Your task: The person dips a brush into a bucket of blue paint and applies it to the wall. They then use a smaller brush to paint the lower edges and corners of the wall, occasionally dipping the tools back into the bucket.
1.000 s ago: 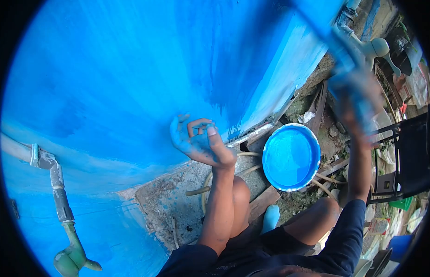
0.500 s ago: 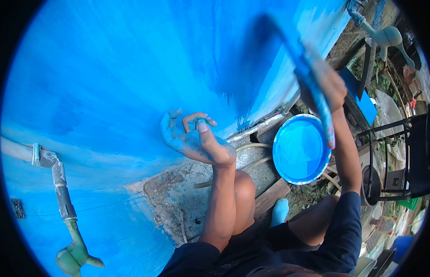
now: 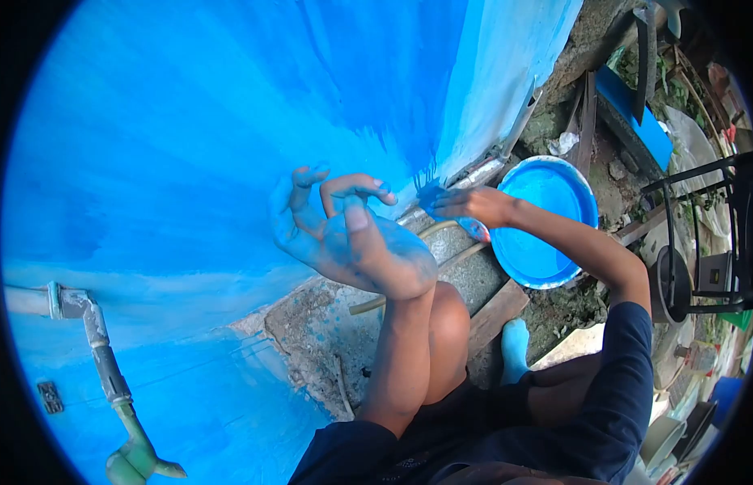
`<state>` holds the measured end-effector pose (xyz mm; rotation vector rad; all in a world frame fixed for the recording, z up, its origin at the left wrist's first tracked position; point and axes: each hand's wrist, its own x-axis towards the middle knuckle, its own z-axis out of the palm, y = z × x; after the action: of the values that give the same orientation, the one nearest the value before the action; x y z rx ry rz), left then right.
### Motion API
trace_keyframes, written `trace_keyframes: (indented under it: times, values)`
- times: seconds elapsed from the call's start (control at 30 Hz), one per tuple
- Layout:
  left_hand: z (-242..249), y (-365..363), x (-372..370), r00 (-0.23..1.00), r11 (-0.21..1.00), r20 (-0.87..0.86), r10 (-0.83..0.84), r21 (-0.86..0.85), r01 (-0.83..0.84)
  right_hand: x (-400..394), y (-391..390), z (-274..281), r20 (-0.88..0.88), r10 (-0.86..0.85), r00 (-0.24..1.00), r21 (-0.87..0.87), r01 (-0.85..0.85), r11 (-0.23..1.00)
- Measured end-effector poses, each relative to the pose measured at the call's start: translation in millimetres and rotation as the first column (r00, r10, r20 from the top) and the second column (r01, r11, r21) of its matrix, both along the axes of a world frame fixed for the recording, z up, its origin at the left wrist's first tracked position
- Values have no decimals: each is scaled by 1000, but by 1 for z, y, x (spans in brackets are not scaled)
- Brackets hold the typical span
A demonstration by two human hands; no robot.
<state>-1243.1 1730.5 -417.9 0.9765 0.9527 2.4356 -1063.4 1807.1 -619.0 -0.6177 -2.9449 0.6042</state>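
Note:
My right hand (image 3: pixel 483 207) is closed around a blue-smeared paintbrush (image 3: pixel 476 230). Its bristle end lies against the foot of the blue-painted wall (image 3: pixel 198 153), by some dark wet drips, and most of the brush is covered by the fingers. Just right of that hand, under the forearm, stands a round white-rimmed tub (image 3: pixel 588 187) with bright blue paint in it. My left hand (image 3: pixel 376 246), stained blue, is raised before the wall with palm up. Its fingers are loosely bent and apart, holding nothing.
A pipe with a green tap (image 3: pixel 132 457) juts out at the lower left. Hoses (image 3: pixel 465 257) and a wooden board (image 3: pixel 496 317) lie on the rough concrete ledge. A black metal frame (image 3: pixel 704 305) and a blue panel (image 3: pixel 635 117) stand at the right.
My right hand has swept the brush from high on the wall down to its foot, left of the tub. My left hand stays raised, slightly nearer. The view has shifted a little.

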Motion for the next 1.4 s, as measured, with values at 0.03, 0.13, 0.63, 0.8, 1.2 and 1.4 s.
trace_keyframes:
  times: [0.03, 0.13, 0.63, 0.8, 1.2, 1.4]
  values:
    - [0, -4, -1, 1000, 1000, -8, 6, -8, -6, -2, 4, -10, -40, -1, 999, 23, 2, 1000]
    - [5, -11, -8, 995, 998, -88, 44, -50, -48, 0, 22, 4, -169, -56, 984, 7, 58, 998]
    - [20, -36, -33, 936, 962, -223, 271, 25, -272, 19, -5, 127, -563, 69, 823, 83, -26, 996]
    - [20, -34, -22, 936, 963, -231, 267, 22, -269, -1, 13, 43, -307, -41, 951, -146, -4, 989]
    - [23, -39, -15, 947, 983, -266, 181, 17, -184, 33, 10, 199, -684, -64, 726, 289, 350, 891]
    - [27, -45, -14, 946, 983, -267, 182, 24, -183, 7, 0, 136, -551, -54, 833, -88, 6, 996]
